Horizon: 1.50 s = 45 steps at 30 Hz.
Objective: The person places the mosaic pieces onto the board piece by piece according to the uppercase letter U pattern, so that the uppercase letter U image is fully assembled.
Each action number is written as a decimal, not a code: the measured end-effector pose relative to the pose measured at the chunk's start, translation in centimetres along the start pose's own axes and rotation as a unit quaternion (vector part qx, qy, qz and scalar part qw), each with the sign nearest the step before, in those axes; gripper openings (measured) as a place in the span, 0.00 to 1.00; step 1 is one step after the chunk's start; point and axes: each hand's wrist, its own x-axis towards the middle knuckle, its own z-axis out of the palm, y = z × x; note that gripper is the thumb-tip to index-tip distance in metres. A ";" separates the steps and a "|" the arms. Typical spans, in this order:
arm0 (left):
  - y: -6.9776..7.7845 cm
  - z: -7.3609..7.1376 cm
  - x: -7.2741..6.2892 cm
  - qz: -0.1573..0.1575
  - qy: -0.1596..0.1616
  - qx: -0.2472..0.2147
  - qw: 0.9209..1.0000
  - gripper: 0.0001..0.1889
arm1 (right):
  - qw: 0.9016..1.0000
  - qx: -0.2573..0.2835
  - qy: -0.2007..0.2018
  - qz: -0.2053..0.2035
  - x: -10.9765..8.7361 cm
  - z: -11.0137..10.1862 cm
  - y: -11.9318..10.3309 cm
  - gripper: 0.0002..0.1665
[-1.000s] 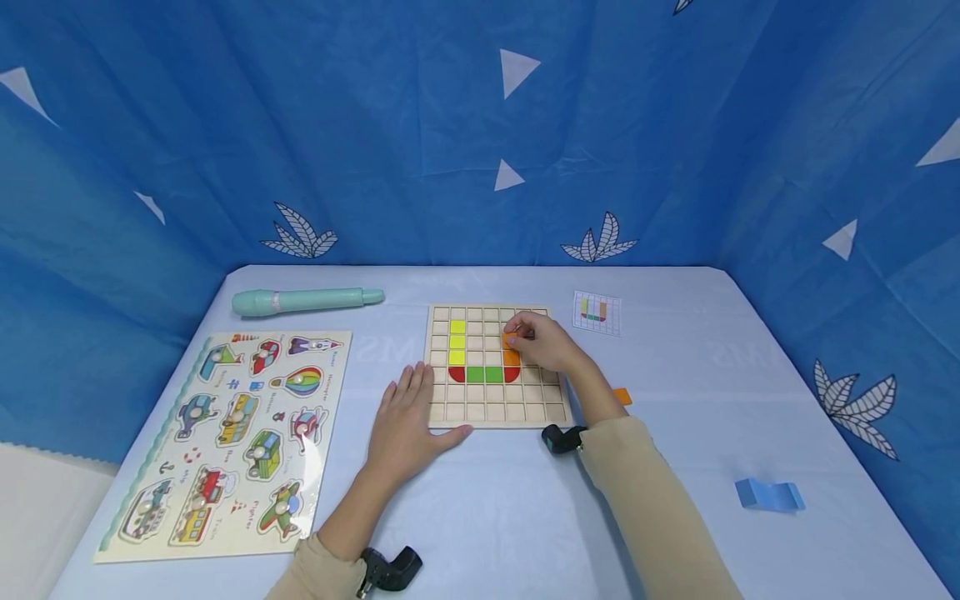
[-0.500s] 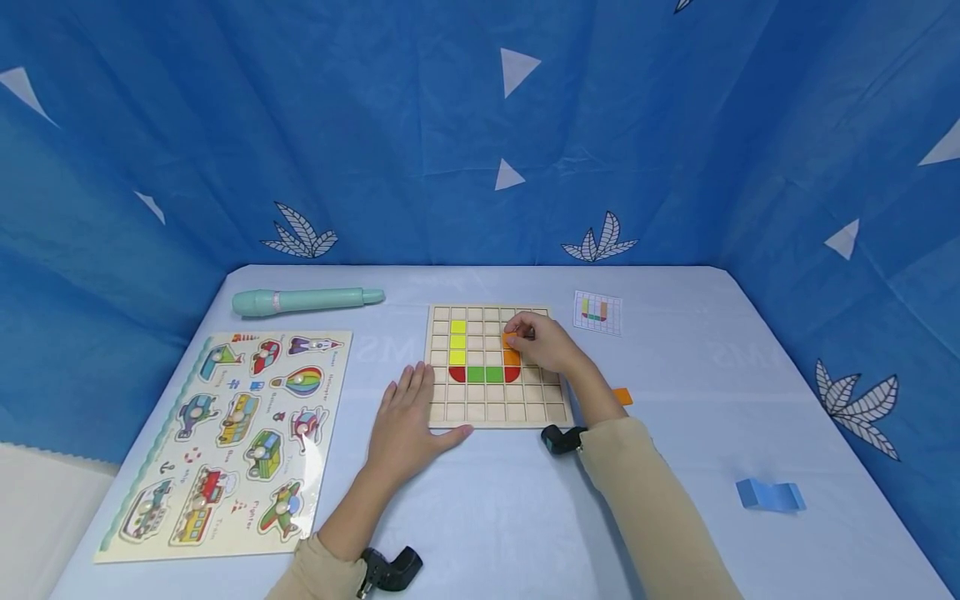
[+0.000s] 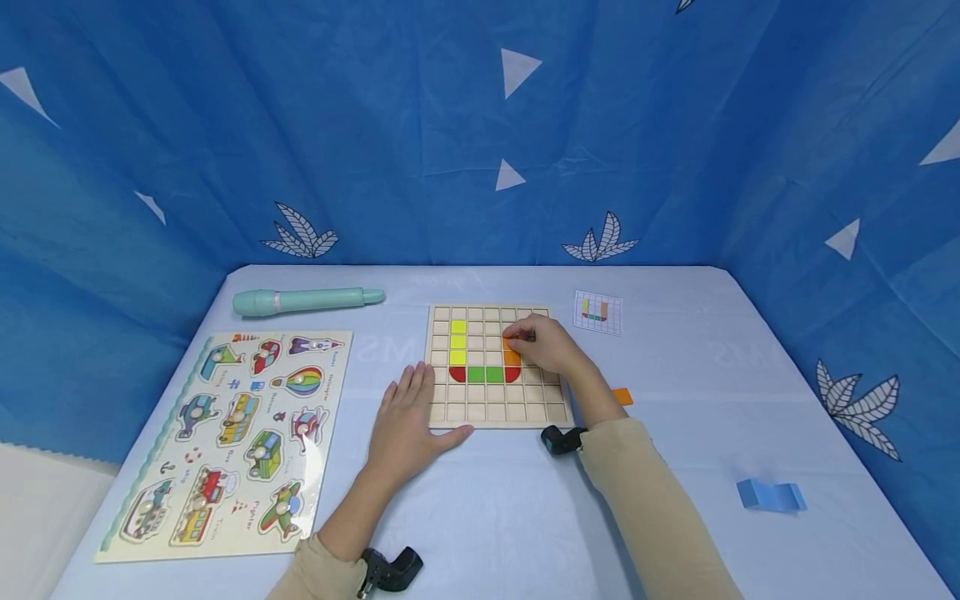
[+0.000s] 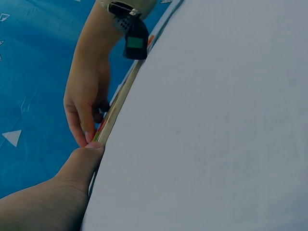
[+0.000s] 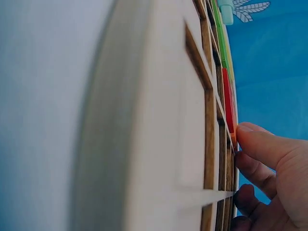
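Observation:
A wooden grid board (image 3: 537, 412) lies mid-table. Yellow tiles (image 3: 458, 342), green tiles (image 3: 485, 374), red rounded corner tiles (image 3: 457, 374) and orange tiles (image 3: 512, 357) form a U in its cells. My right hand (image 3: 546, 345) pinches the upper orange tile, low over the board's right column; its fingertips partly cover that tile. In the right wrist view, the thumb and fingers (image 5: 260, 144) sit right beyond the red tile (image 5: 227, 101). My left hand (image 3: 405, 417) lies with straight fingers at the board's left edge, thumb spread along its front corner.
A small pattern card (image 3: 597, 313) with a U lies behind the board at right. A loose orange tile (image 3: 622, 397) rests beside the right forearm. Farther right is a blue curved piece (image 3: 771, 497). A picture peg puzzle (image 3: 225, 450) and a teal microphone-shaped object (image 3: 307, 302) lie left.
The right fingertips and the upper orange tile have dropped slightly, closer to the orange tile below. The left hand has stayed still.

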 end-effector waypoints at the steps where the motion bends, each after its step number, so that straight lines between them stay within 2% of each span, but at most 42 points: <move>1: 0.0 0.0 0.0 0.000 0.000 0.000 1.000 0.62 | 1.000 -0.004 -0.001 0.000 -0.1 -0.1 0.0 0.11; 7: 0.1 0.1 0.0 0.001 0.003 0.003 1.000 0.62 | 1.000 0.007 0.000 -0.010 -1.0 -0.7 -0.1 0.16; 13: 0.0 0.2 0.0 0.004 0.011 0.007 1.000 0.62 | 0.999 0.029 -0.005 -0.027 -2.3 -2.0 -0.3 0.13; 20: 0.0 0.1 0.0 0.002 0.005 0.004 1.000 0.62 | 0.999 0.047 -0.012 -0.015 -4.1 -3.6 0.1 0.14; 27: 0.1 0.0 0.0 0.002 0.005 0.005 1.000 0.62 | 0.999 0.039 -0.002 0.014 -6.3 -5.5 1.8 0.16; 34: 0.1 0.1 0.0 0.002 0.007 0.004 1.000 0.62 | 0.999 0.032 0.019 0.020 -8.5 -7.6 4.1 0.18; 45: 0.0 0.0 -0.1 0.001 0.005 0.006 1.000 0.62 | 0.997 0.023 0.034 0.058 -11.2 -9.9 5.8 0.17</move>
